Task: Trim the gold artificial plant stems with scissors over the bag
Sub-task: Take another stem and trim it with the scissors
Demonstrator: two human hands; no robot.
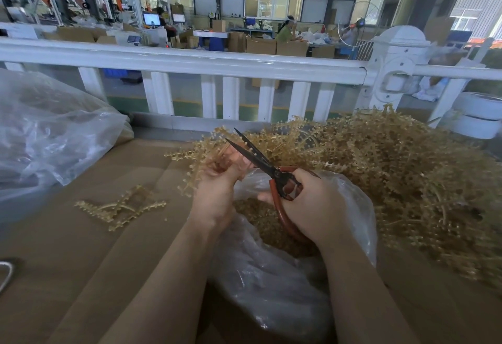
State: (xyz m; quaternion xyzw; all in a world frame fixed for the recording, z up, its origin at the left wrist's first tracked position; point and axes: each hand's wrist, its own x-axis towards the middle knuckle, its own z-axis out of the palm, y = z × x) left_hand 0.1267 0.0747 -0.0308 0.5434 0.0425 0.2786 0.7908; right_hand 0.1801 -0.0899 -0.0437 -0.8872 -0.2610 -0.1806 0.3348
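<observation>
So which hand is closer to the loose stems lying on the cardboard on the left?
Left. The left hand grips a sprig just right of the loose stems. The right hand, holding the scissors, is farther right, over the bag.

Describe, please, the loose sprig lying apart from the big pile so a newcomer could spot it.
Start at the brown cardboard tabletop. Left of the hands, the gold sprig lies flat, alone. Unlike the heaped pile on the right, nothing touches it.
</observation>
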